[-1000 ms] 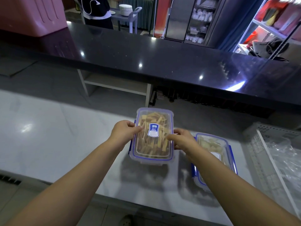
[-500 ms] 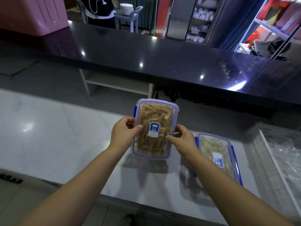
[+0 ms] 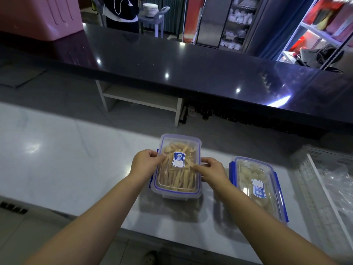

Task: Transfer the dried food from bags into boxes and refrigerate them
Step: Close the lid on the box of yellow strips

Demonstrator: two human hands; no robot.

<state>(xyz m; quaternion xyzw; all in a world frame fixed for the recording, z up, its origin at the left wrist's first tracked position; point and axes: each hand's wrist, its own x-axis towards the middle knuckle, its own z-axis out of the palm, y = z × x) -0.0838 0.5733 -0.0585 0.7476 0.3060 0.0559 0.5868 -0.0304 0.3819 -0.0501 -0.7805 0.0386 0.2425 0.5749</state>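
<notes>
A clear plastic box [image 3: 178, 180] with a blue-sealed lid and a blue label is full of tan dried strips. It is in the middle of the white counter [image 3: 63, 163]. My left hand [image 3: 146, 162] grips its left side, thumb on the lid. My right hand [image 3: 209, 172] grips its right side, thumb across the lid. A second lidded box [image 3: 257, 188] with pale round dried pieces lies on the counter just to the right, blue clips down its sides.
A white perforated tray [image 3: 313, 180] holding crumpled clear plastic bags [image 3: 342, 186] sits at the far right. Behind the counter runs a black bar top [image 3: 191, 69] with a pink bin [image 3: 38, 14]. A person stands beyond it.
The strip box was lifted up between both hands half a second ago and has come back down to the counter; both hands stay on its sides.
</notes>
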